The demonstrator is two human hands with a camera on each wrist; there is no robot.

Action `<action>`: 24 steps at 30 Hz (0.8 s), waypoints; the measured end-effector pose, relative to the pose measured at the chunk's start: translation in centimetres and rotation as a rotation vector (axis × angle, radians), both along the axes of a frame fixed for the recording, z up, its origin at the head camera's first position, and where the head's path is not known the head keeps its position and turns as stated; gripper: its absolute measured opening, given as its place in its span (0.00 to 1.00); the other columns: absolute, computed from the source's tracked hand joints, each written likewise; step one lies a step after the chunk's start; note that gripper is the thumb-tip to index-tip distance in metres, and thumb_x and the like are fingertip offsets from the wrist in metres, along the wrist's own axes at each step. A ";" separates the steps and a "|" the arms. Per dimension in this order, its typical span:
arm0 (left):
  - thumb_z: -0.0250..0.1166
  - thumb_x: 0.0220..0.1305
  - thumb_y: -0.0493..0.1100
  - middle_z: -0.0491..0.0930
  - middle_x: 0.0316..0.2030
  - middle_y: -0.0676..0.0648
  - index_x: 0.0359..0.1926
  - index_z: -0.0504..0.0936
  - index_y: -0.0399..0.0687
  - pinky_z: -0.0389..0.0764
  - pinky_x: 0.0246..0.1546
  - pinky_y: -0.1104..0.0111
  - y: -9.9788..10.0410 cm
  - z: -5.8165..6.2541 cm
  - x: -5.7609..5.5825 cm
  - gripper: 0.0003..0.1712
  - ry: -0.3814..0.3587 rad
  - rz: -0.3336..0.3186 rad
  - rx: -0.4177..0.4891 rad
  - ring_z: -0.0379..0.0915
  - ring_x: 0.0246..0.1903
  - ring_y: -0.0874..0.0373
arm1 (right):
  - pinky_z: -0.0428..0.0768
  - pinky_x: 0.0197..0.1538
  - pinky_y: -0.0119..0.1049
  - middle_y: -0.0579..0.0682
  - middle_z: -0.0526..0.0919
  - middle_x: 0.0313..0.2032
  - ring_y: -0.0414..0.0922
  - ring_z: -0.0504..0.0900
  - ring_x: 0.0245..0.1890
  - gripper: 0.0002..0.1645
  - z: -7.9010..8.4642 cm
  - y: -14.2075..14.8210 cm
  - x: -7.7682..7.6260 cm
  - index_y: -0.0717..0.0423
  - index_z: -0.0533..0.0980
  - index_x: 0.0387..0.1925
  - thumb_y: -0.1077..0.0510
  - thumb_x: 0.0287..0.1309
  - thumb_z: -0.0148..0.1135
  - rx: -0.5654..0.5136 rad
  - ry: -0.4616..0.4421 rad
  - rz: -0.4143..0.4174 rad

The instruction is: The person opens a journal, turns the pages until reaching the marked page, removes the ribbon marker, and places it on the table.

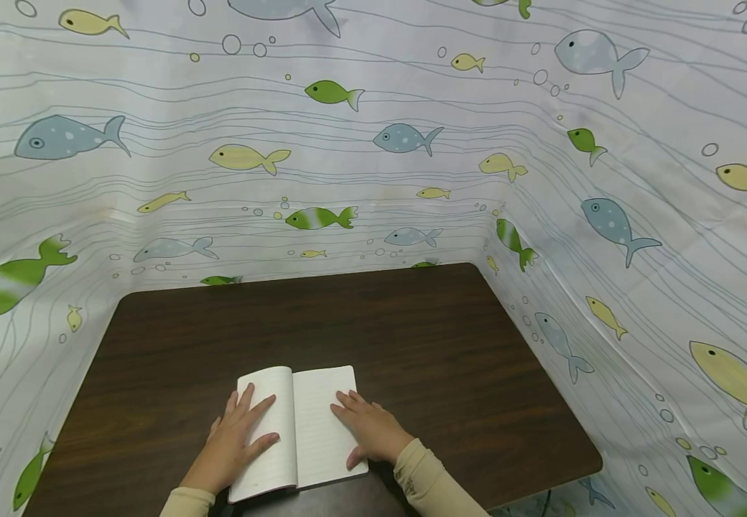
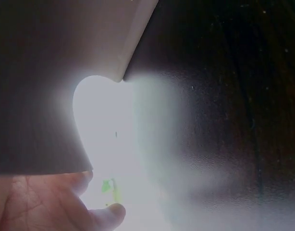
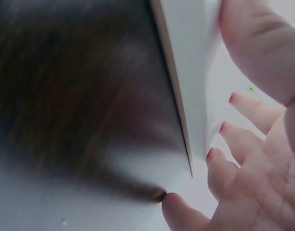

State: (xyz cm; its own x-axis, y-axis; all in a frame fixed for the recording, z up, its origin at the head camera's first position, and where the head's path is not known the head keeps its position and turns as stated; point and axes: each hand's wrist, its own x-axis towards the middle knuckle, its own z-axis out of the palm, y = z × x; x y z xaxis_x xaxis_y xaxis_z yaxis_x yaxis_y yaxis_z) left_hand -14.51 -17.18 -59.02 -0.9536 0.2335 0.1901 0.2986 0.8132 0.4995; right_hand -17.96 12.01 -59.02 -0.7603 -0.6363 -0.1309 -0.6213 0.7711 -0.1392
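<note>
Currently, open notebook (image 1: 325,452) lies pages-up on the near part of the dark bench (image 1: 425,345), right page (image 1: 318,409) faintly ruled. Left hand (image 1: 233,438) rests on the left page (image 1: 273,467), grip spread; right hand (image 1: 373,429) lies across the right page's outer edge, grip likewise spread, thumb (image 1: 355,457) near the lower corner. Fish-printed sheeting (image 1: 341,169) beyond.

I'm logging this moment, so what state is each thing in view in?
notebook: open, pages facing up, on the table
left hand: fingers spread over the left page
right hand: fingers spread over the right page's edge
sleeves: down at both wrists
fish-print backdrop: hanging, lightly creased
</note>
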 end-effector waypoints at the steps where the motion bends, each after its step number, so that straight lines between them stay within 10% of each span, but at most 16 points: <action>1: 0.64 0.58 0.64 0.57 0.71 0.33 0.66 0.72 0.56 0.56 0.52 0.27 0.0 0.0 0.0 0.37 0.000 0.000 0.001 0.46 0.68 0.26 | 0.74 0.59 0.54 0.48 0.56 0.74 0.48 0.55 0.74 0.65 0.0 0.0 0.0 0.48 0.61 0.71 0.33 0.27 0.74 0.002 0.007 0.002; 24: 0.63 0.59 0.65 0.57 0.71 0.34 0.66 0.71 0.56 0.57 0.52 0.27 0.2 0.2 0.2 0.38 -0.006 0.008 -0.009 0.47 0.68 0.27 | 0.78 0.51 0.56 0.45 0.62 0.72 0.44 0.60 0.71 0.60 -0.1 0.0 0.3 0.44 0.66 0.69 0.31 0.28 0.71 -0.016 0.126 -0.004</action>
State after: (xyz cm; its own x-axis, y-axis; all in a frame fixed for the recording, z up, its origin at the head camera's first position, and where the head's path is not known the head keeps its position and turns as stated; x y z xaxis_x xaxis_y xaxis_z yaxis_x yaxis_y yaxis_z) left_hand -14.34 -16.98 -58.80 -0.9568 0.2271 0.1818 0.2885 0.8203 0.4939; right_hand -17.65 11.99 -59.15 -0.7725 -0.6345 -0.0241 -0.6317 0.7718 -0.0720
